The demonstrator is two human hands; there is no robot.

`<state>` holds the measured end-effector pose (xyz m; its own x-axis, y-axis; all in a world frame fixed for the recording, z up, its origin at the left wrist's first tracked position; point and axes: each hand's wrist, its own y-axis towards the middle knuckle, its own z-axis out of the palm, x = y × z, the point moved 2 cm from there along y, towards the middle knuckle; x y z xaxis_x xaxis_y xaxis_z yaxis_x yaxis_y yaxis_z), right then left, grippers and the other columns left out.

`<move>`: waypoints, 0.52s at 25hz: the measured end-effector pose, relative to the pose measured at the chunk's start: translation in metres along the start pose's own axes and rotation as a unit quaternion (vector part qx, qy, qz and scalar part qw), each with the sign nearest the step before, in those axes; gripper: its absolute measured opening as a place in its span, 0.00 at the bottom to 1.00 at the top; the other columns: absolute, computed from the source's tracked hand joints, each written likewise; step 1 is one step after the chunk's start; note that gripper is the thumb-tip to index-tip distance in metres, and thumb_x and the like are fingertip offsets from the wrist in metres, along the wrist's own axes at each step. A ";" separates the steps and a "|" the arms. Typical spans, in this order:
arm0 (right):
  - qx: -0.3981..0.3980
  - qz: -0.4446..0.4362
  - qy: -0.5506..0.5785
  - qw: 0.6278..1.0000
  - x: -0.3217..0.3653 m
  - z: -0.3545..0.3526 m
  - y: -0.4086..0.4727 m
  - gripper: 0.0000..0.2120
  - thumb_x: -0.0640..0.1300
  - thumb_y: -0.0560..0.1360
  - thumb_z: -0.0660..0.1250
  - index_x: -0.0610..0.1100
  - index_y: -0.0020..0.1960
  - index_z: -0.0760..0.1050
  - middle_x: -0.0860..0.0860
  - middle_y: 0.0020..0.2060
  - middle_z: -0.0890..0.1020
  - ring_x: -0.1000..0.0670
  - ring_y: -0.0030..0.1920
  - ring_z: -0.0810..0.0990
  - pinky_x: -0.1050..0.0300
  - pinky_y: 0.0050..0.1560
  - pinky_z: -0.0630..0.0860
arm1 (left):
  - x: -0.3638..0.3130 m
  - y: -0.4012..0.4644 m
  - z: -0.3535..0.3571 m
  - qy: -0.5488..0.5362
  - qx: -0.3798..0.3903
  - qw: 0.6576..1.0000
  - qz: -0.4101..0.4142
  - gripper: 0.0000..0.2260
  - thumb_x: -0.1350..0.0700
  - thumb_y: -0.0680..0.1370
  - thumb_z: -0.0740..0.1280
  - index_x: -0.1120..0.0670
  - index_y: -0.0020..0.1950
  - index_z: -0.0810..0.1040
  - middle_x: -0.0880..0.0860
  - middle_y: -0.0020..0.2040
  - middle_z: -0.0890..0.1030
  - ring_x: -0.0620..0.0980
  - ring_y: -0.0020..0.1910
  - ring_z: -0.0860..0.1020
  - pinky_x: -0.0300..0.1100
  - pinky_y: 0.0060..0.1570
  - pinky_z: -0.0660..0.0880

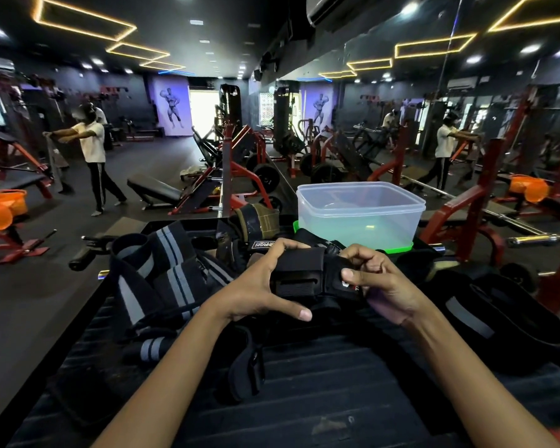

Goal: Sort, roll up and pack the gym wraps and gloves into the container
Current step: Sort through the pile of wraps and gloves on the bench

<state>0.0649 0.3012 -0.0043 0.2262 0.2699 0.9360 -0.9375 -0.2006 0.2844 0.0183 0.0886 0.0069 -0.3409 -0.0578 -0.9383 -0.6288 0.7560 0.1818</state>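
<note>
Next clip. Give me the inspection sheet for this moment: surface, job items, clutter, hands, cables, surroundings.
Surface: dark ribbed bench top, bare only in the near part.
Job's things: clear plastic container, nothing packed, standing on a green lid; black glove held in both hands; striped wraps loose at left; black wrap at right; olive glove behind.
Clutter: nothing seen beyond the unsorted gear.
Hands: left hand and right hand both grip the black glove, fingers curled.
Cables: nothing seen.
Surroundings: gym machines, wall mirror, a person exercising far left.
</note>
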 end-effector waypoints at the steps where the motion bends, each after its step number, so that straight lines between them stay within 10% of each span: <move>1: 0.008 -0.007 0.031 0.999 0.001 0.002 -0.001 0.18 0.45 0.58 0.82 0.43 0.43 0.79 0.46 0.39 0.81 0.49 0.39 0.80 0.58 0.44 0.76 | 0.000 0.000 0.000 -0.009 0.000 1.000 0.000 0.36 0.70 0.65 0.78 0.51 0.66 0.66 0.54 0.63 0.76 0.49 0.62 0.77 0.42 0.60 0.75; 9: -0.039 -0.060 0.179 0.981 0.005 0.001 0.002 0.22 0.47 0.59 0.83 0.46 0.46 0.75 0.51 0.34 0.75 0.54 0.32 0.75 0.59 0.42 0.79 | 0.000 -0.002 -0.002 -0.044 -0.013 0.999 -0.002 0.34 0.72 0.65 0.76 0.51 0.65 0.67 0.51 0.58 0.77 0.47 0.58 0.78 0.40 0.56 0.75; 13: -0.043 -0.008 0.081 0.996 0.000 0.004 0.005 0.19 0.49 0.60 0.82 0.44 0.42 0.76 0.49 0.35 0.79 0.54 0.33 0.77 0.63 0.37 0.75 | 0.004 -0.002 0.001 -0.029 -0.001 1.000 -0.010 0.35 0.70 0.65 0.78 0.51 0.66 0.67 0.52 0.61 0.76 0.49 0.61 0.77 0.44 0.61 0.74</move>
<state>0.0617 0.2966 -0.0018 0.2020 0.4213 0.8842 -0.9552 -0.1148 0.2729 0.0187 0.0872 0.0030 -0.2868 -0.0357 -0.9573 -0.6372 0.7533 0.1628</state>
